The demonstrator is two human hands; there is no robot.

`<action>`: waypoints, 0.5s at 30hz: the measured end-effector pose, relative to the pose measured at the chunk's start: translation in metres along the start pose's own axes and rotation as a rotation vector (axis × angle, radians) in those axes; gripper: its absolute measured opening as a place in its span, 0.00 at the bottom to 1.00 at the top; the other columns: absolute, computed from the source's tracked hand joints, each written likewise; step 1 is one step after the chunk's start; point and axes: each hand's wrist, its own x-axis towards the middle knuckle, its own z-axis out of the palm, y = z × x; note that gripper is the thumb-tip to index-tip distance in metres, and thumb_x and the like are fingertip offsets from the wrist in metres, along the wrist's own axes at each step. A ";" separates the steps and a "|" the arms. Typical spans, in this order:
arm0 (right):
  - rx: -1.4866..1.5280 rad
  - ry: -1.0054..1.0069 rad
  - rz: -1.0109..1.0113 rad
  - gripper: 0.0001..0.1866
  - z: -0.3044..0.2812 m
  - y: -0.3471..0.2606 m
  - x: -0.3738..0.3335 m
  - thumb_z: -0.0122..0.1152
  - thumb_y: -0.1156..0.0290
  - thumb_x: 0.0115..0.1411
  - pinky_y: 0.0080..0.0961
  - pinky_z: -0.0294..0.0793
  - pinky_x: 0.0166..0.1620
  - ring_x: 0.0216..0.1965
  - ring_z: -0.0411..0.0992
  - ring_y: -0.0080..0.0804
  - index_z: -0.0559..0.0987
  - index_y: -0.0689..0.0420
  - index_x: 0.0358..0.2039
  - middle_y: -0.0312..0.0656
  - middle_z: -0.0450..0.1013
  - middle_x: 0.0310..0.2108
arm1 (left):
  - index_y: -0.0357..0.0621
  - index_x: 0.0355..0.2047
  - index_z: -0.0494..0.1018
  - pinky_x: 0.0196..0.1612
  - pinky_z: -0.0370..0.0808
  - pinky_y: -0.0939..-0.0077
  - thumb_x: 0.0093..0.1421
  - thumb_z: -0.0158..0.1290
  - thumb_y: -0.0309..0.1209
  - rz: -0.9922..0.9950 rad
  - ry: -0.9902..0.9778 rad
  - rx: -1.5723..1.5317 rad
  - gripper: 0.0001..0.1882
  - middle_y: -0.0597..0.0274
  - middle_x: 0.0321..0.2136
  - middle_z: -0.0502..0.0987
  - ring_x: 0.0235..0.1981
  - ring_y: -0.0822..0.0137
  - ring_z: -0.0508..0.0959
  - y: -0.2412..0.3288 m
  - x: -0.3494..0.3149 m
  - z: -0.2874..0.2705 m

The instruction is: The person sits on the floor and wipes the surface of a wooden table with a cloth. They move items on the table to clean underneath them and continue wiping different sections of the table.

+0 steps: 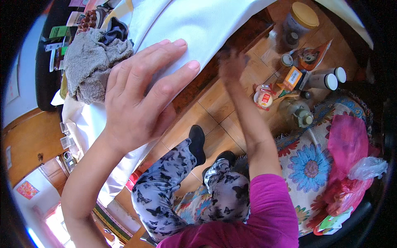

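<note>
My left hand (142, 89) is open over the white cloth (182, 25), its fingers stretched toward the cloth's edge. Whether the fingertips press on the cloth or hover above it, I cannot tell. Just left of that hand lies a crumpled grey towel (84, 62) with a dark cloth (115, 32) on top. My right hand (233, 66) reaches out beside a dark wooden edge (252, 31) below the cloth. It is smeared by motion, and its fingers and anything in them are unclear.
On the tiled floor (231, 120) at right stand a yellow-lidded tub (304, 16), two white-capped containers (324, 80), a clear bottle (297, 111) and a red-and-white packet (263, 97). Pink plastic bags (347, 144) lie on a flowered cover (310, 165). Brown beads (88, 20) sit beyond the towel.
</note>
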 end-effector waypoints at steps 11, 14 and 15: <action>-0.152 -0.254 -0.739 0.14 0.048 0.052 -0.067 0.53 0.55 0.67 0.51 0.71 0.58 0.59 0.68 0.56 0.82 0.33 0.49 0.44 0.72 0.56 | 0.52 0.57 0.76 0.61 0.67 0.61 0.43 0.54 0.18 -0.025 -0.016 -0.019 0.36 0.55 0.60 0.74 0.60 0.54 0.74 0.001 0.004 -0.001; -0.399 0.058 -0.475 0.18 -0.012 0.063 0.045 0.52 0.57 0.67 0.44 0.70 0.61 0.60 0.67 0.51 0.78 0.40 0.56 0.51 0.68 0.59 | 0.52 0.56 0.77 0.61 0.68 0.61 0.41 0.53 0.17 -0.016 -0.022 -0.031 0.37 0.53 0.60 0.74 0.59 0.53 0.75 0.001 0.005 -0.002; -0.467 0.147 -0.368 0.20 -0.030 0.069 0.083 0.54 0.57 0.67 0.43 0.70 0.61 0.61 0.67 0.48 0.76 0.41 0.58 0.50 0.67 0.62 | 0.51 0.56 0.77 0.60 0.68 0.61 0.41 0.53 0.16 -0.005 -0.005 -0.043 0.37 0.52 0.59 0.75 0.59 0.52 0.75 0.001 0.007 0.000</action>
